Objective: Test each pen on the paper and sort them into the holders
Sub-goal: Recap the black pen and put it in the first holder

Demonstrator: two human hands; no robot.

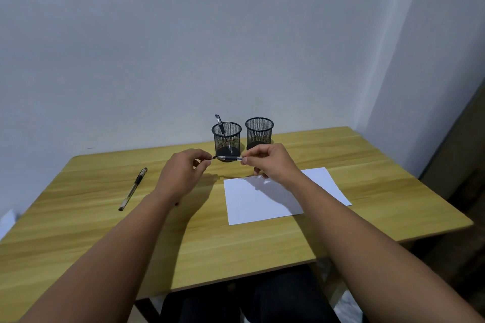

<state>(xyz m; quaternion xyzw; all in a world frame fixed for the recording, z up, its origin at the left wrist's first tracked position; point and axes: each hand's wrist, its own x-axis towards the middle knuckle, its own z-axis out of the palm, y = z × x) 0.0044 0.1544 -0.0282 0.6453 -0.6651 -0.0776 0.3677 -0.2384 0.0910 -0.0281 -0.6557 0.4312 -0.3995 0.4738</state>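
Note:
I hold a dark pen (pixel 228 158) level above the table, between my left hand (pixel 183 169) and my right hand (pixel 270 162); each hand pinches one end. Whether the left fingers grip the cap or the tip is too small to tell. Behind the pen stand two black mesh holders. The left holder (pixel 227 139) has one pen (pixel 220 124) standing in it. I see nothing inside the right holder (pixel 259 131). A white paper (pixel 262 199) with faint marks near its far edge lies under my right wrist. Another pen (pixel 133 189) lies on the table at the left.
The wooden table (pixel 105 231) stands against a pale wall, with a corner at the right. A bit of white sheet (pixel 6 220) shows at the far left edge. My dark-clothed legs show under the table's front edge.

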